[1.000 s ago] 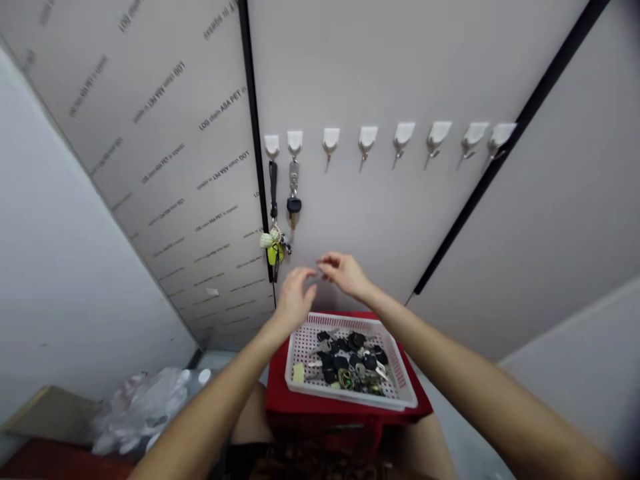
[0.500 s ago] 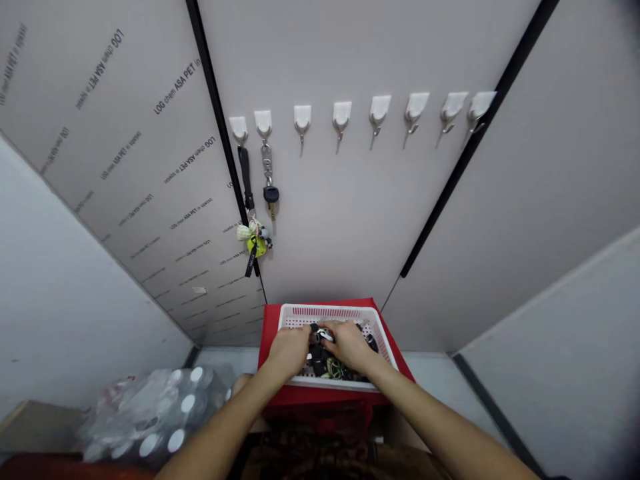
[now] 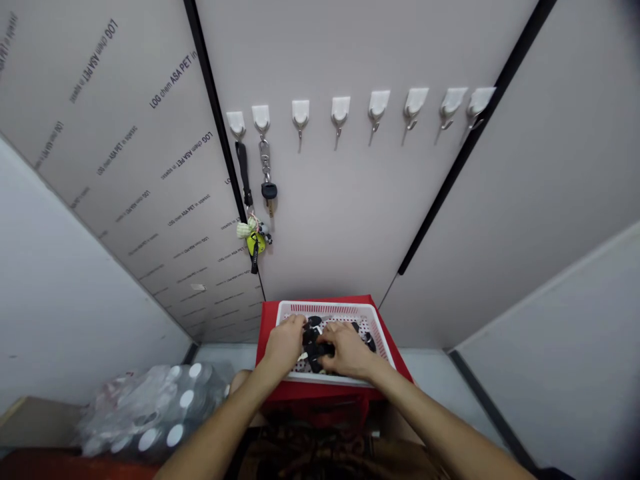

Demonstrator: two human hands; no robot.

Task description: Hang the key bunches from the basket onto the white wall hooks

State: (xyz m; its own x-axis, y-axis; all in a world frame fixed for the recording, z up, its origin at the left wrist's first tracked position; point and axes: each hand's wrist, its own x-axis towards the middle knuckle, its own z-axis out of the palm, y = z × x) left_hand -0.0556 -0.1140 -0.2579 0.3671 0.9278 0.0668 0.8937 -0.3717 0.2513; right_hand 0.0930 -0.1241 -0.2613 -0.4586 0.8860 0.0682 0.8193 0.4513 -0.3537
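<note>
A white perforated basket (image 3: pixel 373 315) of black-headed keys (image 3: pixel 314 331) rests on a red stool (image 3: pixel 270 313) against the wall. Both my hands are down inside the basket among the keys. My left hand (image 3: pixel 285 345) has its fingers curled over the left part of the pile. My right hand (image 3: pixel 349 350) is closed on a black key near the middle. On the wall above runs a row of white hooks (image 3: pixel 340 111). The first hook carries a black strap with a yellow-green charm (image 3: pixel 255 239). The second carries a black car key (image 3: pixel 269 191).
A shrink-wrapped pack of bottles (image 3: pixel 155 417) lies on the floor at the lower left. A black vertical strip (image 3: pixel 220 140) divides the wall panels, and another slants at the right (image 3: pixel 465 153). The other hooks to the right hang bare.
My hands dropped from in front of the wall into the basket and now dig among the keys. The view tilted so the hooks sit higher.
</note>
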